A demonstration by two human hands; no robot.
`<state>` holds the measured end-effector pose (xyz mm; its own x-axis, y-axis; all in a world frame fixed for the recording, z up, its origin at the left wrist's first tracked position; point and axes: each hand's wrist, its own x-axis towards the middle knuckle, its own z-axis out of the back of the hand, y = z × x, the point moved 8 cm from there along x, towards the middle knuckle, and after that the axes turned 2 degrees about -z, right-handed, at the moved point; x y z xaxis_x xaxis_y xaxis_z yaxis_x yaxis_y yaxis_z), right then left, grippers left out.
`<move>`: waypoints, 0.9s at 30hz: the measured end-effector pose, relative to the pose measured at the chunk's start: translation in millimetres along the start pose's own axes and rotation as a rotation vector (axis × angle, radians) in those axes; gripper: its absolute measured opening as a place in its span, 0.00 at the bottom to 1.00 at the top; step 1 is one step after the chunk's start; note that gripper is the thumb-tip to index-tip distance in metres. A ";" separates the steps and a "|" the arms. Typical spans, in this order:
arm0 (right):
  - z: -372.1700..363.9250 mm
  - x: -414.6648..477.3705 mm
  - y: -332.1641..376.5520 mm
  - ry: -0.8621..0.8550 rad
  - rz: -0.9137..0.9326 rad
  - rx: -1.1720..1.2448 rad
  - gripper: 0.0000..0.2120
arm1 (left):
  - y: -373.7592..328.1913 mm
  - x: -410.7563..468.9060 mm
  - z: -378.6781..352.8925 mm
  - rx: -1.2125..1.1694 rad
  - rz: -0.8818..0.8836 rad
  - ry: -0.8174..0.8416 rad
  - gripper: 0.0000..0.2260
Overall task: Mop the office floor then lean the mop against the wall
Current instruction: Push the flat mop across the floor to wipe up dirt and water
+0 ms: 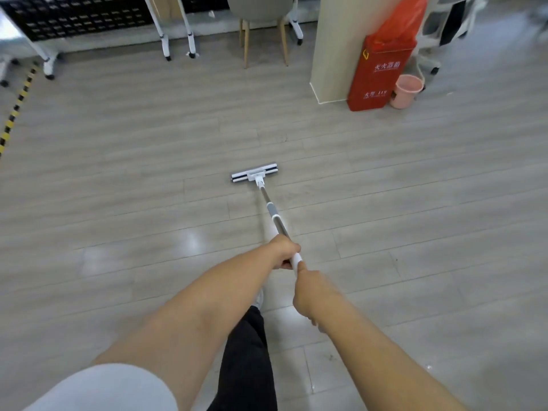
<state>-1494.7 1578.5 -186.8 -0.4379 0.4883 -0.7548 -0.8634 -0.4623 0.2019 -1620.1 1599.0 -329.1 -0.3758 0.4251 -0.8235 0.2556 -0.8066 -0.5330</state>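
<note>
**Head view: mopping stroke, both hands on the handle.**

- The mop (273,214) lies out in front of the person, near the middle of the floor (118,203). Its flat white head (254,174) sits crosswise on the grey planks. The metal handle (281,228) slopes back from the head to the hands.
- The left hand (284,251) is the one nearer the mop head. Its fingers are curled round the handle just below the white grip (296,258).
- The right hand (310,290) is closed round the top end of the handle, just behind the left hand. One digit lies along the white grip. The handle's tip is hidden inside this hand.
- The left arm ends in a white sleeve (103,390) at the lower left corner. Between the forearms show a leg in dark trousers (246,366) and part of a pale shoe (259,301), both on the floor beneath the hands.
- Toward the far right of the floor stands a cream pillar (335,46). A red box (379,75) with white lettering rests against it, and a red bag (404,16) is on top of the box. A pink bucket (406,90) stands touching the box on its right side.
- Along the far edge are a grey chair (261,13) on wooden legs and white table legs (164,37) on castors.
- Yellow-and-black tape (17,105) runs along the left edge of the floor.
- Pale patches of reflected light lie on the planks left of the hands.
</note>
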 end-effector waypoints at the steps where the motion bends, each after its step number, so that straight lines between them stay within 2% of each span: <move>1: -18.9 -18.7 -14.5 0.006 0.003 0.004 0.38 | 19.1 -17.9 -15.7 -0.008 -0.005 0.003 0.09; 7: -110.0 -109.4 -81.3 0.054 -0.003 -0.067 0.41 | 120.8 -101.2 -91.6 -0.071 -0.005 -0.010 0.09; 11: -146.5 -136.8 -96.1 0.076 -0.022 -0.080 0.41 | 153.7 -131.7 -108.0 -0.099 0.001 -0.007 0.11; 18: -139.3 -129.7 -77.2 0.059 -0.004 -0.062 0.40 | 150.7 -121.3 -89.1 -0.080 -0.011 -0.027 0.14; 27: -92.3 -62.1 -23.6 0.041 -0.010 -0.018 0.40 | 98.2 -60.4 -31.4 -0.102 0.003 -0.037 0.14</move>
<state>-1424.0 1490.8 -202.3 -0.4182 0.4620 -0.7821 -0.8628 -0.4713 0.1830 -1544.4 1507.0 -337.8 -0.4074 0.4060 -0.8181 0.3450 -0.7609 -0.5495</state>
